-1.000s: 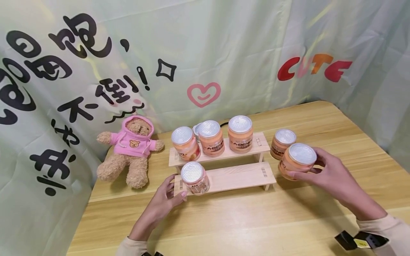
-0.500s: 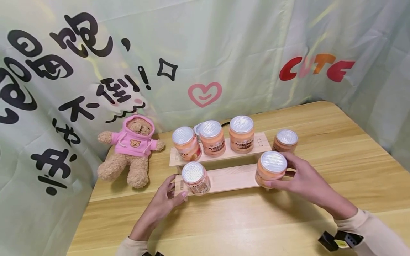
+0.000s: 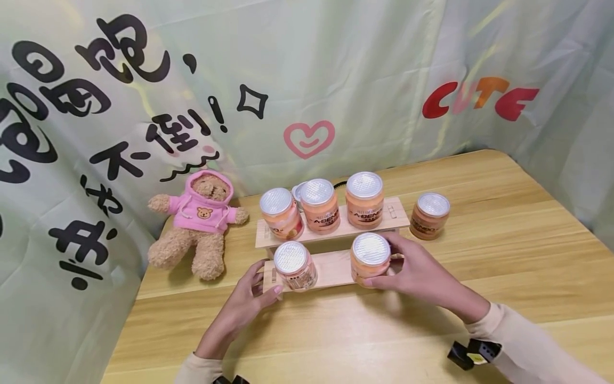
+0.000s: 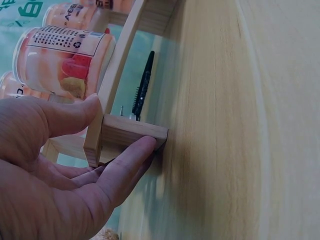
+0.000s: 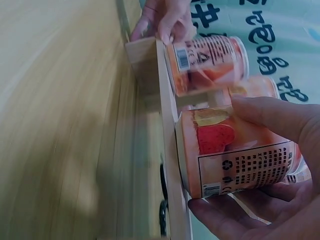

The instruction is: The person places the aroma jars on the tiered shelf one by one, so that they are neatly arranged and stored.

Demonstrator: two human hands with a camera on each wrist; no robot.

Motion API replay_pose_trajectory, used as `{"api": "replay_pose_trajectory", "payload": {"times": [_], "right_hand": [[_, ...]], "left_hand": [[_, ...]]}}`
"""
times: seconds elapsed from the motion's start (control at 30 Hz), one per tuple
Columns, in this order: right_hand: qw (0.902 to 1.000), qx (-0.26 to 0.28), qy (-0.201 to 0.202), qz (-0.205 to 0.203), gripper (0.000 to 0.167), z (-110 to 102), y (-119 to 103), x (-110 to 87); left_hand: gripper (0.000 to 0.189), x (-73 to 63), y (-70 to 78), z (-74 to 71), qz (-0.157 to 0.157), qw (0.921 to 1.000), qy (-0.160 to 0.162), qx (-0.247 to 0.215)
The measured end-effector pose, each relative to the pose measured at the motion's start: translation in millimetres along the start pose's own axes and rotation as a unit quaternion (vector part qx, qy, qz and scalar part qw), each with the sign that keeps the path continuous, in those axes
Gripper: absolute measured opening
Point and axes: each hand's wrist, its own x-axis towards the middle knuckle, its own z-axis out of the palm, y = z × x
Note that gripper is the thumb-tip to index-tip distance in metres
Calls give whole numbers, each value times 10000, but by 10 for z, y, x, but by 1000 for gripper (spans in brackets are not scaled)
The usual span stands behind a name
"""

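My right hand (image 3: 414,269) grips a peach-coloured fruit jar (image 3: 368,261) with a silver lid, thumb on its near side and fingers curled behind. The jar stands upright over the lower wooden step shelf (image 3: 333,269); in the right wrist view, its base appears to meet the board. At that shelf's left end my left hand (image 3: 247,293) holds on, its thumb at the board's front edge and its fingers around the end leg (image 4: 135,129). Another jar (image 3: 296,269) stands on the board beside the left thumb. Between the two jars lies a stretch of bare board.
Behind, the upper step (image 3: 400,208) bears three similar jars (image 3: 320,208) in a row. One more jar (image 3: 429,216) stands on the table to the right. A teddy bear (image 3: 201,224) in a pink hoodie sits at the left. A printed curtain (image 3: 364,69) hangs behind the table.
My right hand has carried its jar leftward from beside the jar on the table to the lower shelf, right of the first jar there. My left hand has kept its grip on the shelf end.
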Motion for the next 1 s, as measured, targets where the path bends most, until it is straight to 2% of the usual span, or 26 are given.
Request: {"api": "replay_pose_trajectory", "payload": {"times": [0.5, 1.0], "right_hand": [[9994, 79, -308, -122, 75, 354, -82, 224], [9991, 281, -310, -64, 79, 438, -98, 262]], "left_hand": [[83, -13, 10, -8, -1, 10000, 10, 78], [83, -20, 8, 1, 40, 10000, 53, 55]]}}
